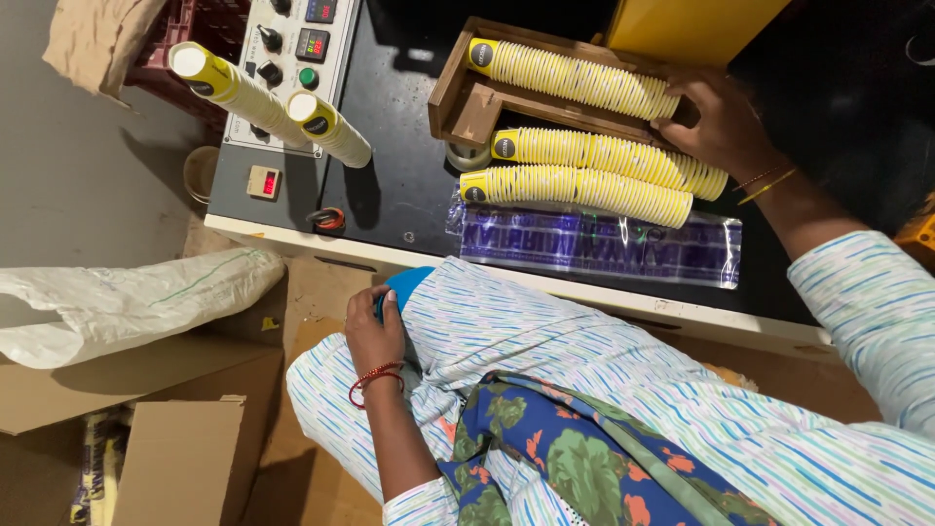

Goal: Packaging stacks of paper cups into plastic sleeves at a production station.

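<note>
My right hand (pixel 716 122) rests on the end of a long stack of yellow paper cups (pixel 575 76) lying in a wooden tray (pixel 450 86). Two more cup stacks (pixel 594 156) lie side by side on the black machine top, just below the tray. A clear printed plastic sleeve (pixel 594 244) lies flat in front of them. My left hand (pixel 375 331) is down at my lap, fingers curled around a blue object (pixel 404 284) that is partly hidden by my striped clothing.
Two upright cup stacks (pixel 234 88) stand on a grey control panel (pixel 292 44) with knobs, displays and a green button. A tape roll (pixel 467 156) sits by the tray. Cardboard boxes (pixel 185 458) and a white plastic bag (pixel 127 302) lie on the floor at left.
</note>
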